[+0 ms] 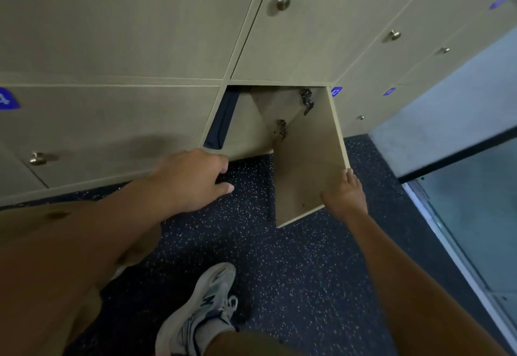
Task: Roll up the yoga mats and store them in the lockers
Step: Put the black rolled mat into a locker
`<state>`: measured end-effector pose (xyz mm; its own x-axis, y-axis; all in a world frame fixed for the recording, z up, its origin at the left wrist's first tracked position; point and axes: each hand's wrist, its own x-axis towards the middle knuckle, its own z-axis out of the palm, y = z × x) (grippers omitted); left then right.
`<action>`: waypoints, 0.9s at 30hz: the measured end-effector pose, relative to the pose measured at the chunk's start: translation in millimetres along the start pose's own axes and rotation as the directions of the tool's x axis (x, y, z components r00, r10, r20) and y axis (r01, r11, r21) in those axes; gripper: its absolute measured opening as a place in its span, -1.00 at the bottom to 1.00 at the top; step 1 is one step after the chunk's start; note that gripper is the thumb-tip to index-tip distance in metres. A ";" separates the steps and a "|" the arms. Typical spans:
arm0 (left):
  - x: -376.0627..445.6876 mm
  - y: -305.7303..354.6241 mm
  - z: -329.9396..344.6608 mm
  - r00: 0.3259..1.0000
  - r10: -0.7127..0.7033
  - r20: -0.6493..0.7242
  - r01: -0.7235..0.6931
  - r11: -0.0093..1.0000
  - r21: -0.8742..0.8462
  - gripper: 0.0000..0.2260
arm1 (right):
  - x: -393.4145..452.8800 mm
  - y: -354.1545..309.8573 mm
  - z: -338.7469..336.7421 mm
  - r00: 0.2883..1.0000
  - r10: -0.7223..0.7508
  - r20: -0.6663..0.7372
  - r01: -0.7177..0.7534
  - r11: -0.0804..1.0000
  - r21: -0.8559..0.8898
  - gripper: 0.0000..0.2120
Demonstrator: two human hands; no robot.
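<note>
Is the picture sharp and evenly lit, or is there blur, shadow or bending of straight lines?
Head view: dim and slightly soft overall; wide-angle lens bends the locker seams; a soft shadow lies above the left hand; the right hand holds the open door edge; blue number labels are blurred.

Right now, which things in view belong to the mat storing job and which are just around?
Job:
- open locker with a dark blue mat standing inside at its left
- locker door, swung open
- right hand holding the door's edge
- left hand near the opening

Around:
- closed lockers
- speckled floor
- shoe
</note>
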<state>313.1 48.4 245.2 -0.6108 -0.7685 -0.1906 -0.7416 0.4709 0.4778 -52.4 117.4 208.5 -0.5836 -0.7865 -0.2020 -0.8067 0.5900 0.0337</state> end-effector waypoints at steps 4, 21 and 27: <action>1.9 -2.5 -9.4 1.000 -0.004 0.022 0.005 0.999 -0.045 -0.62 | -13.1 -15.9 0.9 0.994 -0.082 -0.068 0.086 0.995 0.053 -0.20; 15.6 -35.5 -29.0 0.996 -0.078 -0.039 0.076 0.995 -0.067 -0.69 | 2.7 -255.5 9.1 0.965 -0.259 -0.050 0.196 0.575 0.794 -0.12; 23.3 -55.2 -39.7 0.993 -0.115 -0.040 0.110 0.988 -0.105 -0.68 | 6.4 -273.8 22.5 0.998 -0.056 0.035 -0.020 0.257 0.966 -0.28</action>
<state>350.9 -12.6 248.4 -0.5100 -0.8341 -0.2102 -0.7712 0.3351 0.5413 166.8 -45.0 176.0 -0.5343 -0.8112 -0.2377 -0.1066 0.3436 -0.9330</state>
